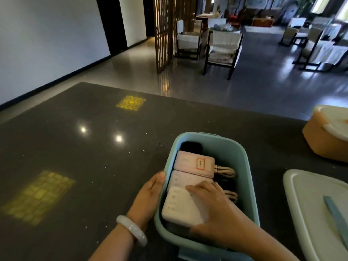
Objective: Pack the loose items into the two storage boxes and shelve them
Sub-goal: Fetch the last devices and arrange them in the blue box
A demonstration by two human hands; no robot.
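Blue box [243, 157] at 6 o'clock on dark table [75, 147], three pale power banks [180, 206] stacked inside. Right hand [216, 210] flat on nearest bank, fingers straight. Left hand [150, 193] cups box's outer left wall. Orange box [325, 142] at 3 o'clock, white lid [308, 200] at 4.

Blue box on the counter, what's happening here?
A person is packing the blue box on the dark counter. The left hand steadies its outer wall while the right hand presses flat on the nearest of three pale power banks lined up inside. The white lid lies off to the right, and the orange box already has its lid on.
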